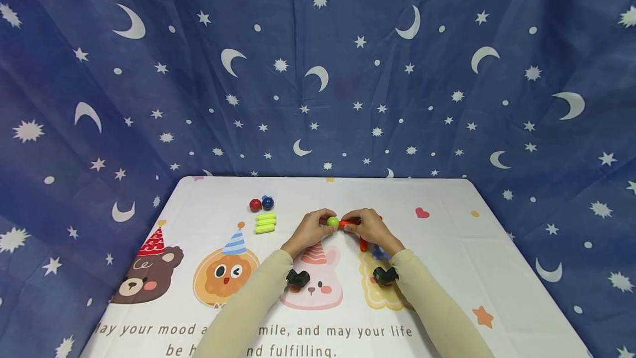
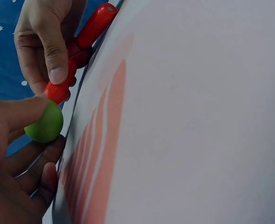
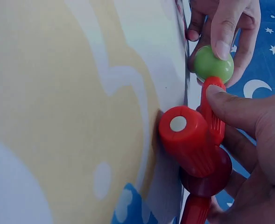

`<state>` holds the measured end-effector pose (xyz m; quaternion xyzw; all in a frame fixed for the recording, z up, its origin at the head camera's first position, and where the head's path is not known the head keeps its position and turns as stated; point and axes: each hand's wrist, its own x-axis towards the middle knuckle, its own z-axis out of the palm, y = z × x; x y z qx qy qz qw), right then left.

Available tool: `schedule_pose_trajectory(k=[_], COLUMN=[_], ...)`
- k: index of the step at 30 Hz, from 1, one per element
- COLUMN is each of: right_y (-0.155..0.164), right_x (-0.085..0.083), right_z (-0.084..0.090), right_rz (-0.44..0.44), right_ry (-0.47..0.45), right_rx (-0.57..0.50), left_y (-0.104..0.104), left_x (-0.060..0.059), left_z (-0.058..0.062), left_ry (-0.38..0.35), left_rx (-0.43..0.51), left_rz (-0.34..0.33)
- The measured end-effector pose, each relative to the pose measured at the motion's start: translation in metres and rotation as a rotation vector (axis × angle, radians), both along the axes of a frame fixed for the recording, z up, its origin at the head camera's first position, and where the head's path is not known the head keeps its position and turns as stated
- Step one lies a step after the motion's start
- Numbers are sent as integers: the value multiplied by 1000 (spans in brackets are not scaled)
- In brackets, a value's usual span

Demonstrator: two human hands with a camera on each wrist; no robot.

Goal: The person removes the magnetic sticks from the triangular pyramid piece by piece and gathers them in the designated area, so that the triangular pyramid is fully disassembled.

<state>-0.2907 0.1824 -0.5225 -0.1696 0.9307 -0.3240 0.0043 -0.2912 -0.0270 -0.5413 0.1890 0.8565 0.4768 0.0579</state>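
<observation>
My left hand [image 1: 309, 231] pinches a green ball [image 1: 333, 222] between thumb and fingers above the tabletop. My right hand [image 1: 372, 228] grips a red magnetic rod [image 3: 216, 125] with ribbed sides, its far end touching the green ball. At its other end that rod meets a dark red ball [image 3: 206, 179]. Two more red rods join the same ball: one rod [image 3: 184, 137] sticks out with a pale round tip, another rod [image 3: 196, 211] runs off the lower edge of the right wrist view. The right fingers partly hide the piece.
Left of the hands lie several yellow-green rods [image 1: 265, 223]. Behind them sit a red ball [image 1: 255, 205] and a dark blue ball [image 1: 268, 203], with a partly hidden lighter blue one. A white printed cloth [image 1: 447, 269] covers the table; a blue starry curtain [image 1: 318, 98] hangs behind it.
</observation>
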Motion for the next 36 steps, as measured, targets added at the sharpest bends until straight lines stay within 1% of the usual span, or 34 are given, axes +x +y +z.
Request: schedule_pose_trajectory(k=[4, 7, 11, 15, 19, 23, 28, 32, 36], right_y=[-1, -1, 0, 2, 3, 3, 4, 4, 4], right_x=[0, 0, -2, -3, -4, -5, -5, -6, -6], right_z=[-2, -3, -4, -5, -5, -7, -8, -8, -9], right_rz=[-30, -35, -51, -83, -81, -78, -78, -85, -94], right_ry=[17, 29, 43, 27, 1, -2, -1, -11, -20], right_rx=[34, 62, 100, 111, 94, 85, 73, 66, 65], left_y=[1, 1, -1, -4, -8, -13, -21, -28, -35], left_x=[1, 1, 1, 3, 6, 9, 11, 12, 16], left_z=[-1, -2, -2, -1, 2, 6, 11, 16, 21], left_ry=[2, 6, 4, -10, -3, 10, 11, 24, 34], left_rx=[-3, -9, 4, 21, 20, 23, 54, 70, 63], left_rz=[25, 40, 47, 41, 43, 40, 36, 54, 83])
